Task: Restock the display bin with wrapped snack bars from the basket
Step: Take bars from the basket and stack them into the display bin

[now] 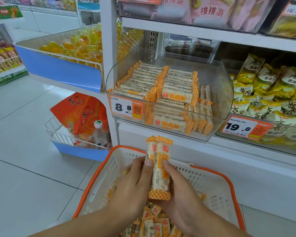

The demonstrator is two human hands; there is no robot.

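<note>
The white shelving unit (203, 34) carried the clear display bin (226, 93), already packed along its left and middle with rows of orange-checked snack bars (176, 86), leaving open room mainly at its right end. Below it sat the orange-rimmed basket (99, 170), with loose bars (154, 223) heaped in its bottom. Above the basket, both hands clasped a small stack of wrapped bars (159, 168) held upright: the left hand (135, 182) curled round its left side, the right hand (179, 190) gripping its right side and lower end. The slick wrappers looked likely to slide against each other, so a loosened grip on the lift could fan the stack or drop a bar, and catching the bin's front lip might disturb the neat rows.
</note>
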